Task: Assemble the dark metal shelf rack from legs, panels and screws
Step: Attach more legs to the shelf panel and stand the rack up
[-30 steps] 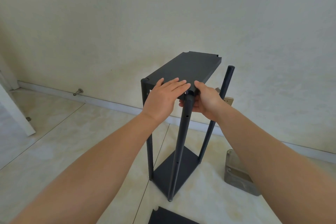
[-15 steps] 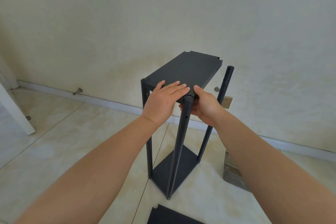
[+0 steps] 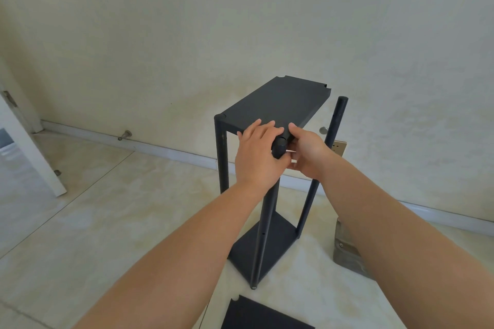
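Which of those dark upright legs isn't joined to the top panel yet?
The far right leg: its rounded top stands free beside the top panel. The other two visible legs meet the panel's corners.

The left hand [image 3: 258, 153], which was lying flat across the near edge of the top panel [image 3: 278, 101] a second ago, is now curling its grip round the top of the near leg [image 3: 279, 146]. The right hand [image 3: 307, 153] is closing in beside it, and a small pale piece [image 3: 290, 151], hidden earlier, is showing between the two hands.
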